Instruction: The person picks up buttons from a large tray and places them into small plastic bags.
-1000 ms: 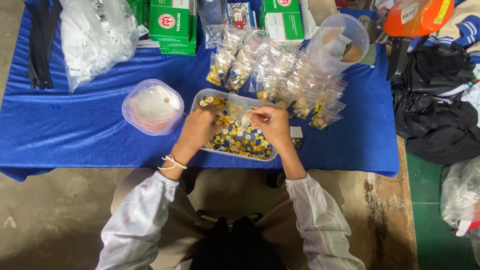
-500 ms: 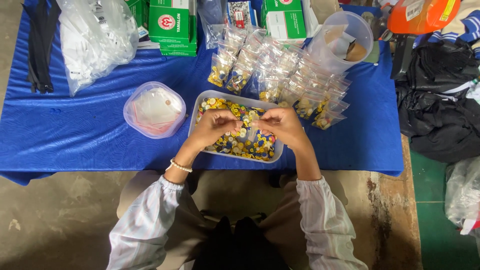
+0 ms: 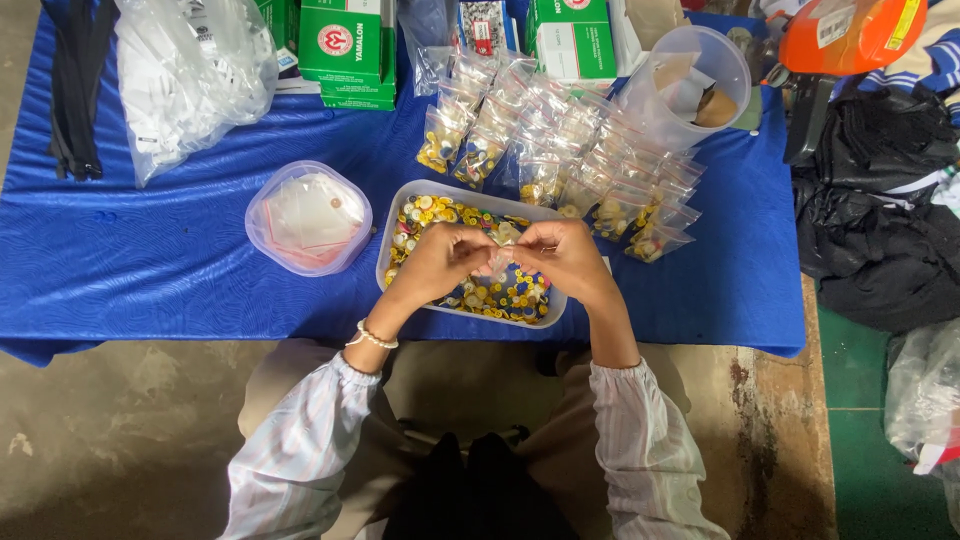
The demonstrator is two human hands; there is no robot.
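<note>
Both my hands meet over a clear rectangular tub point(image 3: 400, 225) full of small coloured buttons. My left hand point(image 3: 440, 262) and my right hand point(image 3: 565, 255) pinch a small clear plastic bag point(image 3: 497, 258) between their fingertips, just above the buttons. Behind the tub lies a heap of filled small clear bags point(image 3: 560, 150), each with buttons inside. A bead bracelet circles my left wrist.
A round clear container with a lid point(image 3: 308, 217) sits left of the tub on the blue cloth point(image 3: 150, 260). Green boxes point(image 3: 345, 45), a big clear bag point(image 3: 190, 70), and a clear cup point(image 3: 690, 85) stand at the back. Dark clothing point(image 3: 880, 220) lies at the right.
My hands rose from the buttons and came together over the tub. They now hold a small clear bag between them.
</note>
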